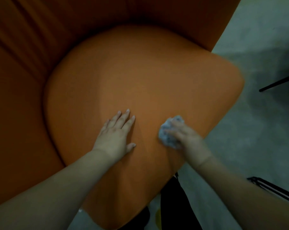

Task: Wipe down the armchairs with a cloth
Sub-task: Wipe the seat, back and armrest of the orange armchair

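Two hands meet the armchair (140,77): left hand (114,135) flat at centre, right hand (185,135) gripping the bunched cloth (167,135), probably soft, light and easily crumpled.

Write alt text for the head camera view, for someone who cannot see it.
A person's right hand presses a crumpled pale cloth onto an orange armchair seat cushion, while the left hand rests flat beside it, fingers spread. Grey floor shows at right.

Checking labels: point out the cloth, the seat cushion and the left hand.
cloth (167,138): head view, bunched part left of the fingers.
seat cushion (140,77): head view, bare middle.
left hand (114,135): head view, back of the hand.
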Tool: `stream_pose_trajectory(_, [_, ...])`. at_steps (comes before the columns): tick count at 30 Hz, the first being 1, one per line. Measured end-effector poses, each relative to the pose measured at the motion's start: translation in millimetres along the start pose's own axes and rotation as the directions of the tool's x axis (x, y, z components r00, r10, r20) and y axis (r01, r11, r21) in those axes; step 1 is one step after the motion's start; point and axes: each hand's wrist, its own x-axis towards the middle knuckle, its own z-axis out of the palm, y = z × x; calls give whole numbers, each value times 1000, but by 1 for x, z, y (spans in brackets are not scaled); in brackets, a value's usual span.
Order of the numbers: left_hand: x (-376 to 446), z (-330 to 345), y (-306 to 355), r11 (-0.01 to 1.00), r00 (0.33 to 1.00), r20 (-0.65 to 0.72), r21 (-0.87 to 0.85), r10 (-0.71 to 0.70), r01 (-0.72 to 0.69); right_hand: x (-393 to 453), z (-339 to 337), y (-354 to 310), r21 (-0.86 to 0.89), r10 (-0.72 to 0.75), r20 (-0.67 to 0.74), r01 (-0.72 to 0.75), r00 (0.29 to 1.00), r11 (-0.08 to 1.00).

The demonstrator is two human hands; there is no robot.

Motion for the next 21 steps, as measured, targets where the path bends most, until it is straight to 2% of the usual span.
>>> stream_pose_trajectory(2, [-6, -6, -5, 999, 999, 36, -8, -34, 34, 20, -17, 14, 24, 244, -114, -243, 963, 970])
stream_pose_trajectory(3, [-8, -9, -7, 998, 997, 56, -15, -53, 54, 28, -24, 15, 50, 324, -130, -321, 937, 946])
stream_pose_trajectory(5, [-18, -23, -9, 994, 992, 79, -33, -100, 103, 42, -36, 1, 149, 388, -93, -372, 917, 916])
stream_pose_trajectory(8, [-37, -55, -6, 982, 986, 57, -97, -156, 161, 50, -60, -37, 282, 394, -72, -360, 916, 889])
stream_pose_trajectory(13, [-83, -138, 5, 956, 970, -81, -209, -227, 206, 50, -115, -107, 468, 455, -21, -394, 890, 791])
stream_pose_trajectory(18, [-138, -208, 11, 940, 928, -235, -252, -290, 230, 55, -173, -170, 526, 374, 58, -346, 926, 777])
stream_pose_trajectory(21, [-170, -239, 9, 917, 884, -299, -286, -360, 276, 65, -206, -204, 530, 307, 57, -290, 950, 797])
